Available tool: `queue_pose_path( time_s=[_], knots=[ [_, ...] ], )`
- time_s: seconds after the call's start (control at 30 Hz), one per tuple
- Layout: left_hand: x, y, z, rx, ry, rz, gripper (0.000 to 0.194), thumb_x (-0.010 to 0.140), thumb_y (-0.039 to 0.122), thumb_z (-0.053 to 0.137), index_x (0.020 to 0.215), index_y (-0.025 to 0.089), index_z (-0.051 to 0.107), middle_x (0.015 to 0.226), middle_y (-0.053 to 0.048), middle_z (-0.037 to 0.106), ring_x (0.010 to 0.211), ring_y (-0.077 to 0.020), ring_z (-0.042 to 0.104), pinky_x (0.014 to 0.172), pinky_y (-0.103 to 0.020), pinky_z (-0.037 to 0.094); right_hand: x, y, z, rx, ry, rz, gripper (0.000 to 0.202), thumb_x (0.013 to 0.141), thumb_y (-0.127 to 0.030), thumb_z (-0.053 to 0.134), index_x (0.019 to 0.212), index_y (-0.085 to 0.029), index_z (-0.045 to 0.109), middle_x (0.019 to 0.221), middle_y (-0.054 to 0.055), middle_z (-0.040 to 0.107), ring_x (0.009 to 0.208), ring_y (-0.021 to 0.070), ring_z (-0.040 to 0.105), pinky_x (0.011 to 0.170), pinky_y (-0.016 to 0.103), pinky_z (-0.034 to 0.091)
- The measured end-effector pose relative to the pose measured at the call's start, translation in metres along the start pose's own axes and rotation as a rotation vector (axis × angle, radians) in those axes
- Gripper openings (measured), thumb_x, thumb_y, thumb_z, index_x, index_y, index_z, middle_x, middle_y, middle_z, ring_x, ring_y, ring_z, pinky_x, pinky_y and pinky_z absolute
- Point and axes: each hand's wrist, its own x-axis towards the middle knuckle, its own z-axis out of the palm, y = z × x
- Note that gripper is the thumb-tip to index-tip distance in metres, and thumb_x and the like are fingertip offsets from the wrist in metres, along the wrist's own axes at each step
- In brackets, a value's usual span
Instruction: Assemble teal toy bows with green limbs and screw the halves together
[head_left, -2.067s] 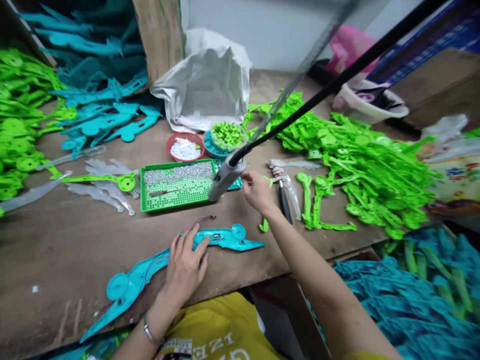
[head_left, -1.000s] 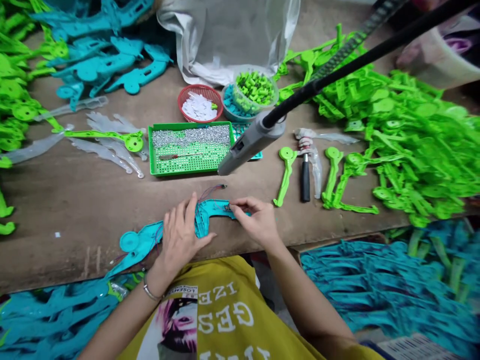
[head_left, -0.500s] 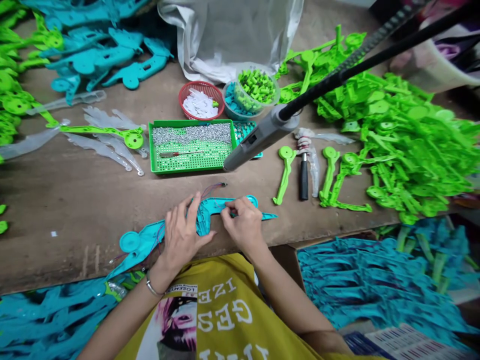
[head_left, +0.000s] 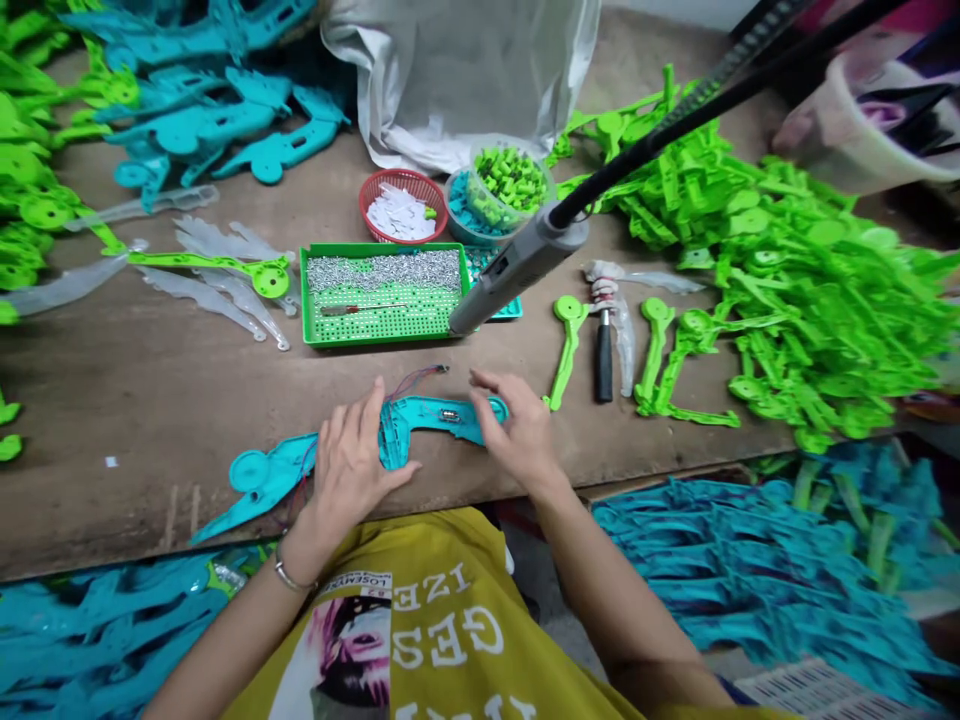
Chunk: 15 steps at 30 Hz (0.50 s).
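On the bench in front of me lies a blue plastic toy gun shell half (head_left: 431, 412), its inner side up. My left hand (head_left: 352, 450) rests across its middle with fingers stretched out and thumb apart, hiding part of it. By the right end, my right hand (head_left: 517, 425) has its thumb and fingers apart, with nothing seen between them; it covers the shell's tip. A small metallic part (head_left: 448, 414) sits in the shell between my hands. Thin red and blue wires (head_left: 409, 380) run out over the far edge to a small dark piece (head_left: 442, 370).
Beyond the shell stands a green tray (head_left: 386, 335) of small metal pieces and a screwdriver (head_left: 349, 310). A grey-headed rod (head_left: 517, 265) slants over the tray's corner. To the right lie a hammer (head_left: 604, 360) and heaped green parts (head_left: 825, 290); blue shells (head_left: 210, 110) are piled back left.
My right hand has opened from a pinch over the shell and moved right, uncovering the metallic part. The shell has shifted slightly left, with my left hand still on it.
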Motion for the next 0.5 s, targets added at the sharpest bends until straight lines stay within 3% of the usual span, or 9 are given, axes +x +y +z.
queue_pose_path(
  time_s=[0.17,0.3,0.4,0.5],
  knots=[
    [0.001,-0.002,-0.008,0.020,-0.031,-0.004,0.110,0.070,0.049,0.082,0.154,0.010,0.023,0.124,-0.019,0.062,0.109,-0.0352,0.058,0.089,-0.045,0.047,0.041,0.010,0.024,-0.081,-0.116,0.049,0.019,0.084,-0.022,0.062,0.098,-0.016,0.073,0.100,0.013,0.075,0.093,0.0268,0.069,0.085,0.041,0.054],
    [0.008,0.004,-0.015,-0.051,0.038,0.009,0.106,0.072,0.064,0.074,0.151,0.010,0.030,0.135,-0.022,0.056,0.123,-0.0374,0.052,0.102,-0.050,0.041,0.037,0.004,0.026,0.012,-0.079,0.035,0.014,0.084,-0.018,0.058,0.086,-0.017,0.072,0.090,0.009,0.076,0.080,0.0218,0.071,0.079,0.036,0.056],
    [0.021,0.016,-0.018,-0.168,0.141,0.013,0.073,0.090,0.056,0.058,0.144,0.010,0.041,0.133,-0.020,0.059,0.124,-0.0322,0.052,0.104,-0.046,0.039,0.018,-0.006,0.015,0.162,0.049,-0.022,0.013,0.085,-0.020,0.061,0.093,-0.020,0.071,0.092,0.006,0.076,0.081,0.0191,0.073,0.080,0.034,0.059],
    [0.033,0.031,-0.021,-0.338,0.134,0.058,0.038,0.098,0.042,0.052,0.125,0.016,0.059,0.115,-0.011,0.070,0.110,-0.0239,0.061,0.099,-0.040,0.042,-0.005,-0.016,0.003,0.280,0.120,-0.017,0.019,0.085,-0.021,0.066,0.104,-0.023,0.067,0.098,0.005,0.076,0.085,0.0185,0.074,0.081,0.034,0.061]
  ],
)
